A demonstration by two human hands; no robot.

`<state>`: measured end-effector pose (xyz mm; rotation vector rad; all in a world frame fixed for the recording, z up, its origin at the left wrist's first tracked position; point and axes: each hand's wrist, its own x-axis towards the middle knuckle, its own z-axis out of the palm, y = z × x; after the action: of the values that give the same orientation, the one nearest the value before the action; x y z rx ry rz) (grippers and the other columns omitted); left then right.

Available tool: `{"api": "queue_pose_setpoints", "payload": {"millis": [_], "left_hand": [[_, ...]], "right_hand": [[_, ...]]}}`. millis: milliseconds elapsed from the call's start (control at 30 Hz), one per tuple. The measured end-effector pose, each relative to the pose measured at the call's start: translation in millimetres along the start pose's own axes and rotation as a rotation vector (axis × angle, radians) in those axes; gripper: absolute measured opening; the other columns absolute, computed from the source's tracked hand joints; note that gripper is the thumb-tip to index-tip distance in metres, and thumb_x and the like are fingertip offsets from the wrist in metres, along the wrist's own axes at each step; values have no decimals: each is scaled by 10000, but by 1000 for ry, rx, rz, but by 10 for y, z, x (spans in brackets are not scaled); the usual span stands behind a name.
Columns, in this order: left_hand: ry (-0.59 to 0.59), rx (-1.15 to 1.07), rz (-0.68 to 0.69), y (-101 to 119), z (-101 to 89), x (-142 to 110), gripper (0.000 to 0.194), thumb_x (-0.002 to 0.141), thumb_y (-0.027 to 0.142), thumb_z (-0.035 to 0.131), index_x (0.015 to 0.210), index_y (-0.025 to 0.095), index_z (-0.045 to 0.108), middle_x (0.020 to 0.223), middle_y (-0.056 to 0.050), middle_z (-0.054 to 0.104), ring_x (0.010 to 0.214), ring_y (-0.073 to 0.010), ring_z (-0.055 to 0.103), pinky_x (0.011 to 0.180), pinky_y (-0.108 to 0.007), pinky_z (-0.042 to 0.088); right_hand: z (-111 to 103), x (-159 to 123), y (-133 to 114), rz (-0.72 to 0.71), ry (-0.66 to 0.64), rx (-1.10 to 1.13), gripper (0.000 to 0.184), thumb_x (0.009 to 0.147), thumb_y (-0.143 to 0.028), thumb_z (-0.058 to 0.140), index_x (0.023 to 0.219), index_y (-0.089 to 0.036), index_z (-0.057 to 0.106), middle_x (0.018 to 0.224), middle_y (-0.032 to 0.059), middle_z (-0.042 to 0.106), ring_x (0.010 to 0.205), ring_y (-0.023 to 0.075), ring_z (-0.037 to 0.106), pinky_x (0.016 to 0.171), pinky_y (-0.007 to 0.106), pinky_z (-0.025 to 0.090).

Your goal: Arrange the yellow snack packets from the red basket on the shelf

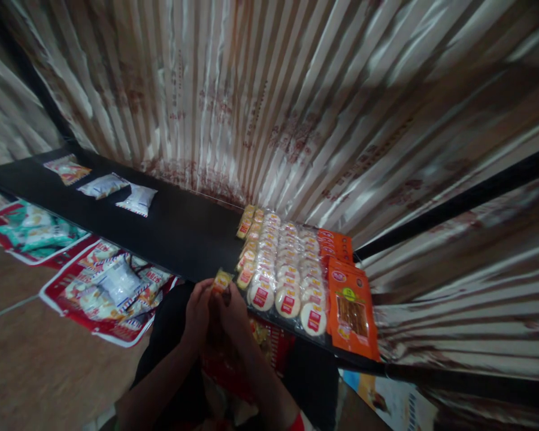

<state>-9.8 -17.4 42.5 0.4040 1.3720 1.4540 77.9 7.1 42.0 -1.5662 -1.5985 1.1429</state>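
Both my hands meet just below the front edge of a black shelf (pixel 175 230). My left hand (pixel 197 314) and my right hand (pixel 233 317) are closed together on a small yellow snack packet (pixel 221 280), held at the shelf's edge. Right beside it lie rows of small yellow packets (pixel 247 245) and round white cakes with red labels (pixel 287 269). Orange packets (pixel 353 308) lie at the right end of these rows. A red bag (pixel 269 344) sits under my hands, partly hidden.
Three loose packets (pixel 137 199) lie at the shelf's far left. Big red and green sacks of snacks (pixel 112 287) rest on the brown floor to the left. A corrugated metal wall (pixel 269 108) stands behind the shelf. A dark rail (pixel 453 203) runs off right.
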Motion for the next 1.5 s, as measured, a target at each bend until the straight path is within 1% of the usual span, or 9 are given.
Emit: {"api": "queue_pose_setpoints", "payload": {"millis": [133, 267, 367, 567, 700, 800, 1033, 1300, 1500], "left_hand": [[37, 48, 44, 74, 107, 175, 230, 707, 270, 566, 897, 157, 631, 883, -42, 675, 836, -181, 629, 744, -262, 491], [24, 18, 93, 134, 245, 315, 273, 718, 309, 530, 923, 142, 601, 877, -47, 682, 811, -173, 642, 743, -273, 509], [29, 14, 115, 120, 335, 452, 285, 713, 289, 525, 945, 138, 593, 911, -58, 676, 835, -173, 636, 772, -280, 506], [40, 111, 196, 65, 481, 832, 282, 747, 258, 466, 961, 139, 607, 966, -77, 658, 864, -173, 622, 820, -303, 492], [-2, 198, 259, -8, 533, 1063, 313, 769, 277, 459, 1016, 151, 606, 985, -78, 665, 867, -177, 627, 822, -317, 496], [-10, 241, 252, -96, 515, 1184, 313, 771, 279, 466, 1012, 147, 616, 971, -78, 676, 865, -180, 633, 821, -317, 501], [-3, 330, 290, -189, 463, 1354, 310, 801, 273, 438, 996, 153, 647, 954, -72, 698, 934, -190, 632, 869, -305, 486], [-59, 444, 299, 27, 647, 1346, 373, 857, 228, 338, 1046, 95, 631, 1084, -114, 667, 999, -174, 615, 948, -291, 446], [-126, 653, 398, 121, 734, 1467, 382, 875, 161, 299, 1050, 129, 637, 1126, -97, 658, 1070, -164, 588, 1009, -310, 400]], "right_hand": [[-20, 139, -138, 12, -13, 67, 382, 764, -206, 478, 1144, -168, 501, 990, 54, 674, 739, 153, 656, 681, 261, 518], [-52, 306, -226, -7, -58, 126, 432, 767, -179, 466, 1200, -169, 464, 1049, 65, 658, 667, 132, 654, 626, 249, 524], [-83, 446, -254, -28, -49, 94, 499, 778, -183, 477, 1274, -188, 416, 1049, 66, 655, 715, 146, 667, 672, 271, 532], [-118, 738, -321, 0, 0, -7, 557, 791, -160, 482, 1336, -195, 376, 881, 40, 692, 754, 163, 676, 723, 273, 528], [-47, 924, -276, 16, 77, 4, 587, 789, -162, 479, 1360, -220, 354, 942, 30, 690, 809, 158, 666, 768, 273, 521], [43, 1019, -194, 66, 120, -29, 587, 779, -180, 496, 1354, -205, 378, 979, 49, 681, 851, 175, 655, 813, 294, 508], [146, 1128, -109, 150, 90, -6, 594, 776, -209, 514, 1353, -180, 375, 959, 61, 679, 884, 193, 647, 829, 309, 490], [75, 1274, -151, 142, 132, 43, 671, 759, -218, 519, 1386, -135, 296, 1018, 91, 669, 938, 202, 638, 848, 308, 478], [8, 1416, -237, 141, 162, 40, 685, 750, -196, 492, 1395, -124, 274, 1042, 96, 661, 944, 209, 640, 872, 317, 476]]}}
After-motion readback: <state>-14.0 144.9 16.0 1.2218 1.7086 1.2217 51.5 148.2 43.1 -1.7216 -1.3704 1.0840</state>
